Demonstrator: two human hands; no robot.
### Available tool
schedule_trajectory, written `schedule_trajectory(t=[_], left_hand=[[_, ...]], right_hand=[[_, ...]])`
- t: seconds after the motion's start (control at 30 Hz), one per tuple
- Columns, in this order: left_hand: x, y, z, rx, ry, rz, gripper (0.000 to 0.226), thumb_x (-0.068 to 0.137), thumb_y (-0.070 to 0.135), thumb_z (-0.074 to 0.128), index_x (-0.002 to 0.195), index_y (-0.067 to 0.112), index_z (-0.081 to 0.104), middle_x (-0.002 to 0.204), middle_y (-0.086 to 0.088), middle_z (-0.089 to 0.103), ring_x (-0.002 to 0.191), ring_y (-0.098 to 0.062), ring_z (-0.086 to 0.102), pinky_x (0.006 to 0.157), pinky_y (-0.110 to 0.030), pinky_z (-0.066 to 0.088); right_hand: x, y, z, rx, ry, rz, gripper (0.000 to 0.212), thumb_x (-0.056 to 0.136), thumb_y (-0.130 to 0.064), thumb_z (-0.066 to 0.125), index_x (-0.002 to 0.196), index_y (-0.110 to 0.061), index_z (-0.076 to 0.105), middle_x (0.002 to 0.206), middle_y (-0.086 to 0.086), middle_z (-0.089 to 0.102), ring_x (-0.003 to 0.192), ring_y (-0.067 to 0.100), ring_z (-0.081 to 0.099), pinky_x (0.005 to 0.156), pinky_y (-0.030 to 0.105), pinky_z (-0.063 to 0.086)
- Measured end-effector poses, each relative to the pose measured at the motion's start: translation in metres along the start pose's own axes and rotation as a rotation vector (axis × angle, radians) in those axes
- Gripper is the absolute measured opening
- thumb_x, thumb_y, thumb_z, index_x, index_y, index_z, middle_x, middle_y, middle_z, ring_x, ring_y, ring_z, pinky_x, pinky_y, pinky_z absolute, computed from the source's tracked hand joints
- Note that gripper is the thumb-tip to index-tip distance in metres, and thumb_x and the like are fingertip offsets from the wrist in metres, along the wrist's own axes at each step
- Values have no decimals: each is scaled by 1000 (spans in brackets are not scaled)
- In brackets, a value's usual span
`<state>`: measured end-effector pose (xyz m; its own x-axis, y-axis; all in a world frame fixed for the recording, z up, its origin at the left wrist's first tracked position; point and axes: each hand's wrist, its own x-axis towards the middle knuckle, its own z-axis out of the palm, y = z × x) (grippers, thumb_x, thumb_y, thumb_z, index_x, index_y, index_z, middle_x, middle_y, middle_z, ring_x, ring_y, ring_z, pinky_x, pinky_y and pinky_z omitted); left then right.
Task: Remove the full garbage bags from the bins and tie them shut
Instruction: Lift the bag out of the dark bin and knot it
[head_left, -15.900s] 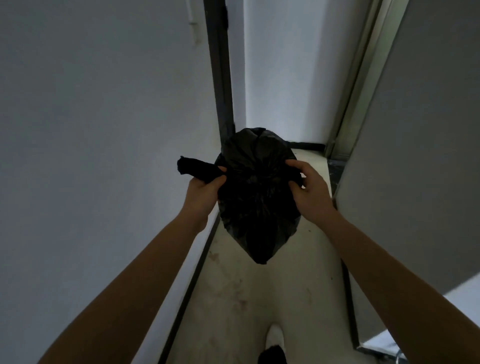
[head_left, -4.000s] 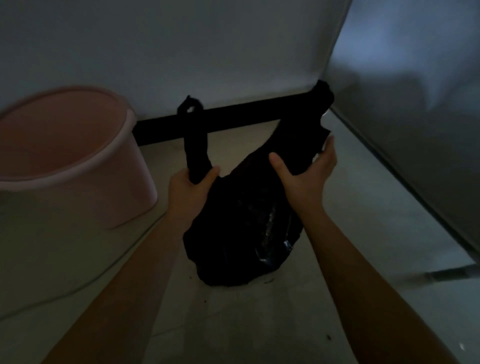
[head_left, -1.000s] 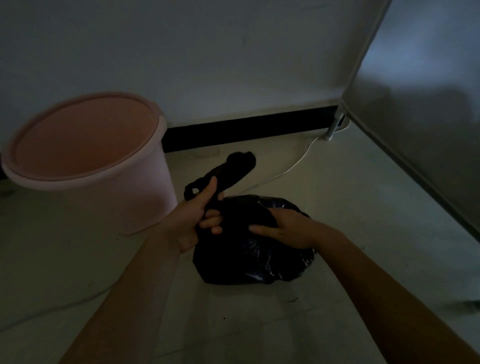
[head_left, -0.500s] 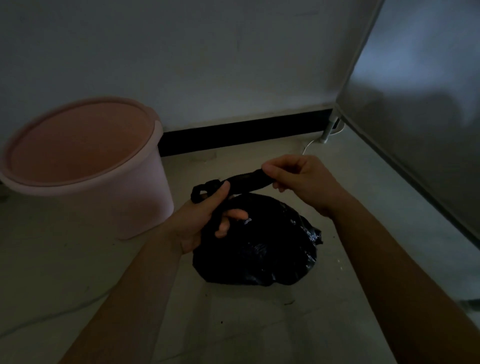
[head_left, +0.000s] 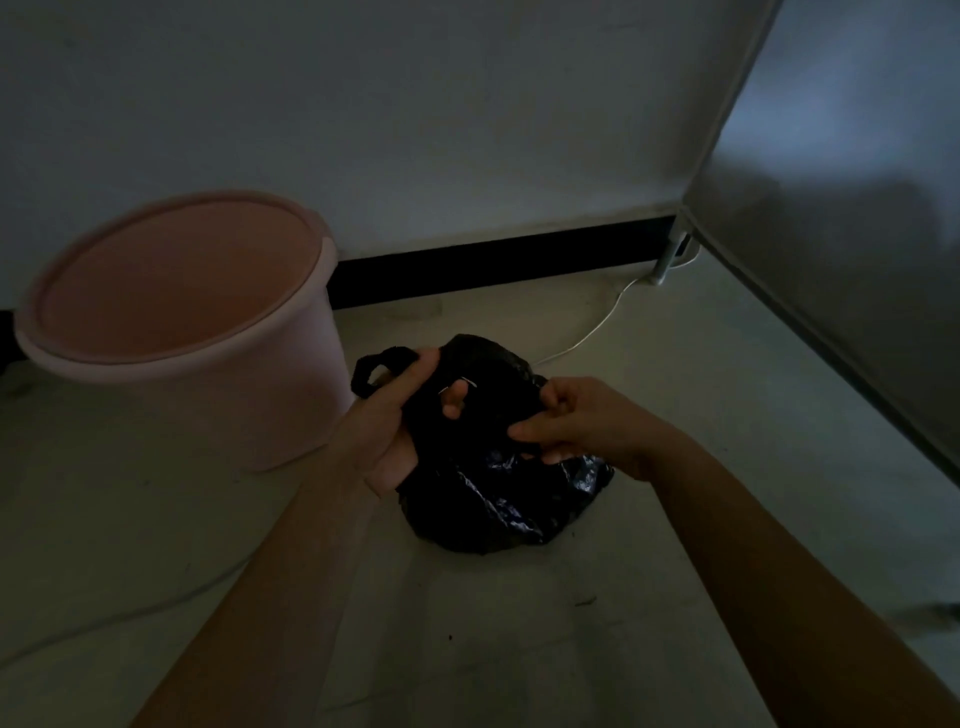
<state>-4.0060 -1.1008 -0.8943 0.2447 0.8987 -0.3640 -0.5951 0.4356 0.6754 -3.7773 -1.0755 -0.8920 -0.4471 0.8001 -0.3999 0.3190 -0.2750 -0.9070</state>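
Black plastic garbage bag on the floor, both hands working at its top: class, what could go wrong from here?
1. The left hand grips one twisted strand of the black plastic garbage bag; it may slip loose before a knot forms.
2. The right hand pinches the bag's plastic, which could tear if pulled hard.
3. The dim light makes the black strands hard to tell apart.

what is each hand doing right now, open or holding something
Left hand: closed, gripping the twisted neck of the black garbage bag.
Right hand: closed, pinching the bag's plastic near the top.
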Motion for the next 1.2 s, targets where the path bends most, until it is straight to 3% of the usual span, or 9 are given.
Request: schedule_trajectory(t=[0.17, 0.27, 0.37, 0.53, 0.67, 0.9, 0.97, 1.03, 1.2], left_hand=[[-3, 2, -4, 22, -48, 35, 16, 85, 0, 60, 82, 15, 55, 73, -6, 56, 63, -14, 59, 59, -23, 52], [-4, 1, 0, 96, -110, 2, 17, 87, 0, 58, 81, 16, 56, 70, -7, 56, 61, -14, 58, 58, -22, 53], [-5, -3, 3, 178, -202, -45, 17, 86, 2, 65, 81, 16, 57, 70, -10, 61, 62, -17, 60, 60, -24, 55], [-8, 4, 2, 238, -115, -90, 16, 82, 6, 73, 82, 13, 59, 74, -17, 67, 63, -21, 69, 64, -27, 61], [0, 3, 9, 165, 183, -46, 18, 96, 1, 55, 81, 11, 56, 79, -19, 66, 61, -21, 71, 68, -28, 61], [16, -7, 9, 190, 512, 175, 14, 79, 14, 73, 89, 9, 64, 84, -9, 70, 76, -25, 70, 65, -33, 57], [15, -6, 6, -12, 483, 157, 26, 71, 19, 70, 91, 7, 61, 90, -8, 68, 80, -24, 68, 69, -34, 55], [11, -7, 5, -185, 469, 203, 7, 79, 13, 54, 72, 11, 51, 76, -4, 60, 69, -21, 61, 73, -34, 52], [6, -13, 11, -215, 498, 331, 32, 79, 14, 52, 49, 18, 45, 56, 3, 53, 55, -16, 55, 68, -30, 49]], right_hand=[[-7, -9, -21, 14, 39, -108, 31, 74, -33, 79, 94, -18, 60, 91, 3, 70, 81, 17, 67, 73, 30, 57], [-3, -15, -28, -172, 190, -215, 59, 73, -35, 83, 125, -31, 55, 123, -4, 61, 109, 10, 62, 85, 22, 51], [5, -15, -16, -407, 17, -220, 75, 82, -20, 80, 146, -29, 42, 137, -7, 49, 123, 4, 50, 91, 7, 44], [14, -6, -6, -387, 131, -208, 17, 93, -12, 65, 110, -10, 68, 98, 9, 72, 89, 18, 69, 80, 26, 51], [13, -5, -10, -13, 160, -109, 19, 95, -9, 56, 108, -3, 70, 93, 14, 69, 85, 23, 65, 74, 25, 52], [15, 5, -7, -49, 113, -113, 21, 96, -13, 55, 109, -3, 68, 94, 19, 70, 84, 25, 67, 76, 29, 53], [16, 13, -5, -24, 80, -94, 24, 98, -15, 53, 113, -5, 69, 110, 17, 72, 102, 26, 69, 93, 34, 51], [17, 21, -3, 3, 21, -52, 29, 100, -20, 51, 120, -7, 68, 121, 13, 70, 114, 26, 67, 102, 36, 48], [15, 25, 1, 48, -100, 62, 38, 99, -39, 53, 118, -12, 71, 117, 7, 74, 110, 23, 69, 104, 36, 48]])
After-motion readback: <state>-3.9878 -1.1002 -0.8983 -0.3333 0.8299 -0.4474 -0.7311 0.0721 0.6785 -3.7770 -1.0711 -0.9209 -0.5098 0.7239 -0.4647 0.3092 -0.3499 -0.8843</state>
